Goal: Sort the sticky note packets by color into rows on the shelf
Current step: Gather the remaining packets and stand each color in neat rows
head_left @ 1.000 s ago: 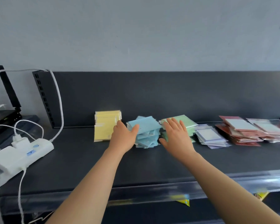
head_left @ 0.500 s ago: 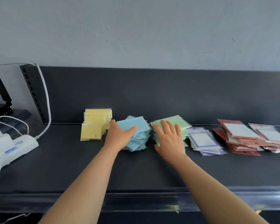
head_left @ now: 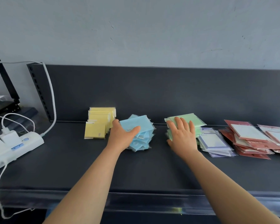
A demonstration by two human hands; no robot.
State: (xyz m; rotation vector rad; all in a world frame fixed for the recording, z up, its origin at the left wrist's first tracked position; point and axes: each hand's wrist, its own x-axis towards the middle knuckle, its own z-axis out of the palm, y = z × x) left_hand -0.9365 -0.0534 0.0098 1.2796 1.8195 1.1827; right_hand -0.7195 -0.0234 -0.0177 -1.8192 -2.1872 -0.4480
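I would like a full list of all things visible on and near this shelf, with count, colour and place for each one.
yellow packets: one stack, yellow, far left of the row
blue packets: one untidy pile, light blue, right of the yellow
green packets: one pile, pale green, middle
purple packets: one pile, white with purple edge, right of the green
red packets: spread piles, red, far right
shelf: one, dark grey
power strip: one, white, left end
left hand: gripping the blue packets
right hand: flat on the green packets
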